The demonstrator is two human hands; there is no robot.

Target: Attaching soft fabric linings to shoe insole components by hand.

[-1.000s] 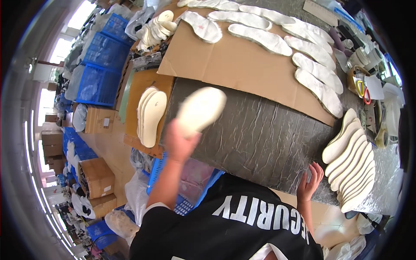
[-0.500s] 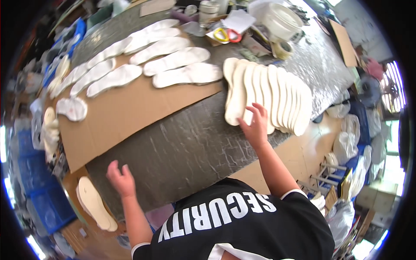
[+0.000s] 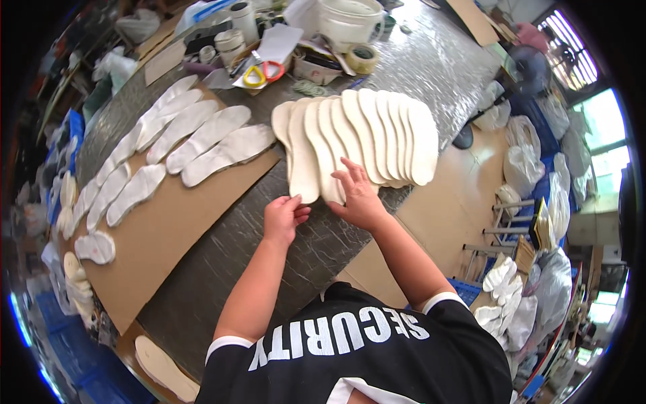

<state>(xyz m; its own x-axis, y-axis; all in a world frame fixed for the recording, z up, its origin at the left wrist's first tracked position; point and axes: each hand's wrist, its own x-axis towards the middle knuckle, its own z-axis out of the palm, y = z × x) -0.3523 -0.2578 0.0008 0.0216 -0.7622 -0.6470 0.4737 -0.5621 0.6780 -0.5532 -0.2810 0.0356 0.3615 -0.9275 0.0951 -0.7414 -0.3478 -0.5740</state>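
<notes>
A fanned row of cream insoles (image 3: 377,135) lies overlapping on the dark table, toes pointing away from me. My left hand (image 3: 286,217) is closed in a pinch at the near end of the leftmost insole (image 3: 304,165). Beside it, my right hand (image 3: 361,200) rests over the near ends of the neighbouring insoles, fingers spread and holding nothing. Part of those insoles is hidden under that hand. White fabric-like insoles (image 3: 225,149) are laid out in rows on a brown cardboard sheet (image 3: 195,222) to the left.
Scissors with yellow and red handles (image 3: 264,73), a tape roll (image 3: 363,58) and a white bucket (image 3: 346,23) stand at the back. Another pair of cream insoles (image 3: 161,367) lies at the lower left. Plastic bags (image 3: 528,151) and a metal-legged stool (image 3: 498,232) are on the right.
My left hand has come across from the far left to the leftmost cream insole and pinched its end. My right hand stays over the row. The whole view has shifted.
</notes>
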